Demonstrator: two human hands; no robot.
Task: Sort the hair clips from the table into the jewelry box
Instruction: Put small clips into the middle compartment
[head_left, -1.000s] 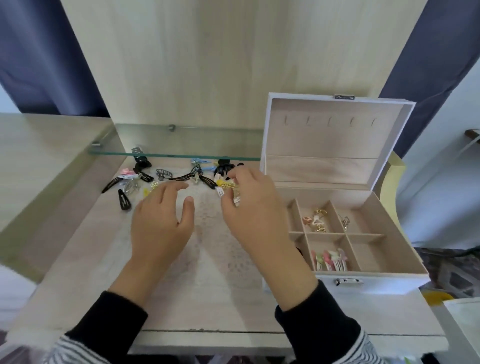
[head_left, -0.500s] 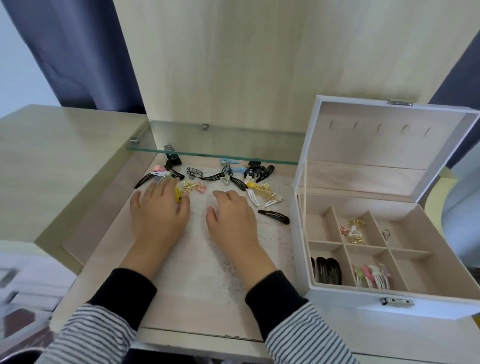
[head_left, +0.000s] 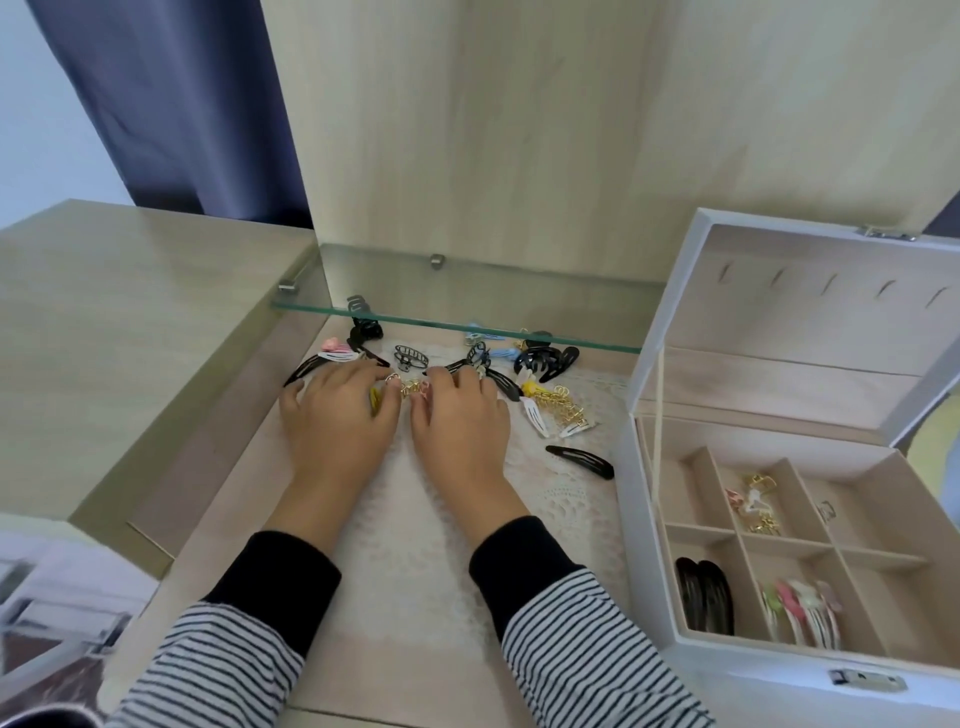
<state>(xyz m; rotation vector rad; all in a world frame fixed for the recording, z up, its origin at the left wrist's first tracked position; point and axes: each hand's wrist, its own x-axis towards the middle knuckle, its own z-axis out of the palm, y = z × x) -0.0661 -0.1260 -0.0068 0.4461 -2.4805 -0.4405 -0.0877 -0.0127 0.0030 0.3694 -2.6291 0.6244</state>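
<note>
The hair clips not yet sorted lie in a loose row on the pale wood table (head_left: 223, 452), most of them under the front edge of a clear glass shelf (head_left: 467, 312). Among them are a small tangle of gold wire clips (head_left: 413, 387), a glossy black claw clip (head_left: 540, 358), a second bunch of gold clips (head_left: 563, 408) beside white snap clips (head_left: 535, 415), and one black oval snap clip (head_left: 579, 461) lying alone, nearest the box. Both hands meet at the gold tangle, probably to tease one small piece out of a knot that would snag if lifted whole. The left hand (head_left: 337, 415) lies palm down with its fingers spread and fairly straight, one tip touching the gold wire and a yellow clip (head_left: 375, 402) showing under its edge. The right hand (head_left: 462, 415) is also palm down, its fingertips bent onto the same clips. Whether they have pinched anything cannot be told, since the tips hide the contact. Just to the right stands the white hinged jewelry box (head_left: 779, 675), its lid propped open so each divided compartment is reachable. Black snap clips (head_left: 704, 595) fill the near-left one, pastel snap clips (head_left: 800, 608) the near-middle, and gold and pink pieces (head_left: 756, 501) the far-middle, so the sorting looks to go by kind and is partly done.
</note>
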